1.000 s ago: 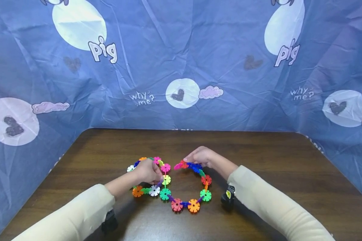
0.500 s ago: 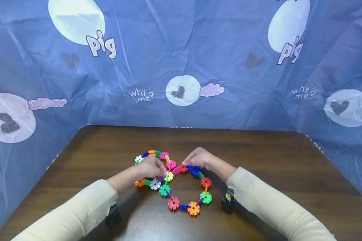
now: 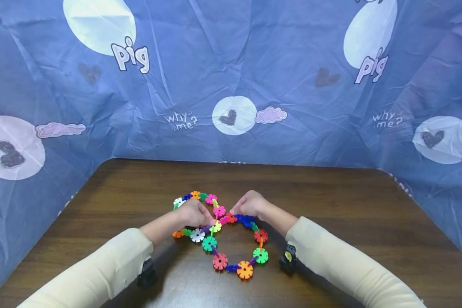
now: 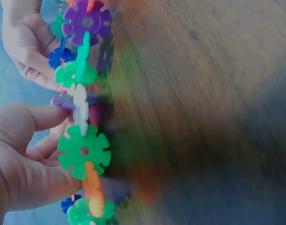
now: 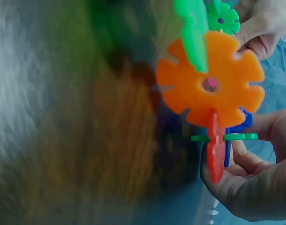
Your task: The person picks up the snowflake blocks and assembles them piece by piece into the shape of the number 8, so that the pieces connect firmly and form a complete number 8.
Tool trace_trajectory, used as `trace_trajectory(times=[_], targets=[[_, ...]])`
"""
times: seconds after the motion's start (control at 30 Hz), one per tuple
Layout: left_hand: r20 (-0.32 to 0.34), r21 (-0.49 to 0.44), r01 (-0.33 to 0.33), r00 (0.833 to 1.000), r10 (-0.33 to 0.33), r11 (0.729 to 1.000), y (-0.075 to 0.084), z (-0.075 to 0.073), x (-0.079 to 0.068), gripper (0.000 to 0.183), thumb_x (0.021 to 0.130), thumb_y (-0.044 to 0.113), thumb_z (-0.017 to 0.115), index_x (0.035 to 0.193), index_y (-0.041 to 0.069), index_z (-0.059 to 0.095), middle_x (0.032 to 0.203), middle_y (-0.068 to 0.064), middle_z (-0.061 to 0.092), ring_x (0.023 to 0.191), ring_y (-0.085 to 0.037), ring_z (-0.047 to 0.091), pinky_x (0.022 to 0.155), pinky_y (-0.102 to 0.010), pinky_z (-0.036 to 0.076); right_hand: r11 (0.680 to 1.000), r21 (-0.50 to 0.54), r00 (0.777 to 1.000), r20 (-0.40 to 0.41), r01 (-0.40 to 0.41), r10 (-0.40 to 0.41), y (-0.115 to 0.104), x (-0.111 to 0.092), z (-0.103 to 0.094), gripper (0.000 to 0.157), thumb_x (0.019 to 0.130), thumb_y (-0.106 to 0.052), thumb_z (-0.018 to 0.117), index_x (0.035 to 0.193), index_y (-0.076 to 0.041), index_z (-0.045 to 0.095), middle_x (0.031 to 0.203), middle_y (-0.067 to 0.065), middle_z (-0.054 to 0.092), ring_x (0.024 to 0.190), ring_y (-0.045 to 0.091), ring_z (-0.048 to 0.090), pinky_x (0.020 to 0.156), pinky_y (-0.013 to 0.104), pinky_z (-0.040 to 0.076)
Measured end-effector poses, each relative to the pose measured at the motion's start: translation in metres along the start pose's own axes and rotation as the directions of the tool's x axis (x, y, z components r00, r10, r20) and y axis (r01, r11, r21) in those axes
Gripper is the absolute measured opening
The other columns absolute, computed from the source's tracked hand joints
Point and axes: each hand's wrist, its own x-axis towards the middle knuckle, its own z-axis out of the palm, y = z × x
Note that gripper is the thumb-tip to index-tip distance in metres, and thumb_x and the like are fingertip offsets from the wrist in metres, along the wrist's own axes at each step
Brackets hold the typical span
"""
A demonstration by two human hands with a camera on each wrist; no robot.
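Observation:
Slotted plastic snowflake discs are linked edge to edge into two loops lying side by side on the table. My left hand (image 3: 194, 214) reaches over the left loop, pinching at the join by a yellow disc (image 3: 216, 227). In the left wrist view its thumb and finger hold a purple disc (image 4: 63, 101). My right hand (image 3: 250, 204) pinches the red disc (image 3: 232, 218) near the right loop's end. A pink disc (image 3: 224, 220) beyond it meets the join at the left fingertips. An orange disc (image 5: 180, 89) fills much of the right wrist view, partly covering the grip.
Brown wooden table (image 3: 331, 201) carries the loops near its middle. A blue printed cloth (image 3: 200, 64) hangs behind and at both sides. Dark wrist cameras sit under both sleeves, such as the right wrist camera (image 3: 288, 259).
The left hand has moved right and slightly away, shifting the left loop with it. The right hand has drawn the pink end leftward and down, so the gap to the left loop has closed.

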Motion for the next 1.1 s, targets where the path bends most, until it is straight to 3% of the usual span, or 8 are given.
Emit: trace_trajectory(times=[0.2,0.43,0.7,0.93,1.1], targets=[[-0.056,-0.065,0.025,0.998,-0.029,0.998,-0.0005,0.0021,0.0013,0.008,0.084,0.013,0.073,0.086,0.005,0.076,0.097,-0.009,0.072,0.084,-0.017,0.065,0.075,-0.031,0.056,0.998,0.049,0.998,-0.037,-0.045,0.047,0.0001,-0.0016,0.0011,0.015,0.082,-0.017,0.075,0.088,-0.003,0.077,0.069,-0.001,0.064,0.065,0.011,0.051,0.055,0.020,0.039],[-0.057,-0.080,0.060,0.996,-0.065,0.995,0.0015,0.0024,0.0032,0.007,0.084,0.011,0.073,0.086,0.006,0.076,0.096,-0.009,0.073,0.081,-0.017,0.065,0.075,-0.032,0.055,0.998,0.057,0.997,-0.070,-0.032,0.036,0.0018,-0.0002,0.0036,0.016,0.081,-0.016,0.076,0.088,-0.002,0.077,0.082,0.006,0.074,0.070,0.011,0.053,0.058,0.019,0.042],[-0.046,-0.083,0.082,0.995,-0.086,0.993,0.0043,0.0038,0.0068,0.007,0.082,0.011,0.075,0.083,0.004,0.075,0.088,-0.007,0.074,0.075,-0.012,0.060,0.070,-0.026,0.052,0.999,0.030,0.994,-0.107,-0.034,0.037,-0.0006,-0.0008,0.0083,0.016,0.078,-0.017,0.079,0.084,-0.002,0.078,0.080,0.004,0.072,0.071,0.010,0.055,0.058,0.018,0.042],[-0.044,-0.082,0.097,0.994,-0.101,0.992,0.0048,0.0033,0.0078,0.009,0.082,0.016,0.076,0.083,0.007,0.076,0.086,-0.006,0.074,0.075,-0.014,0.063,0.068,-0.025,0.051,0.998,0.040,0.996,-0.078,-0.047,0.050,0.0010,0.0004,0.0057,0.016,0.079,-0.018,0.078,0.085,-0.003,0.077,0.082,0.005,0.073,0.071,0.011,0.054,0.059,0.020,0.044],[-0.033,-0.042,0.061,0.998,-0.062,0.997,0.0029,0.0011,0.0081,0.011,0.081,0.019,0.077,0.082,0.008,0.078,0.084,-0.003,0.073,0.072,-0.012,0.060,0.062,-0.023,0.050,0.998,0.039,0.997,-0.053,-0.050,0.052,0.0032,0.0000,0.0017,0.018,0.080,-0.022,0.078,0.088,-0.005,0.078,0.090,0.006,0.075,0.077,0.012,0.060,0.068,0.024,0.051]])
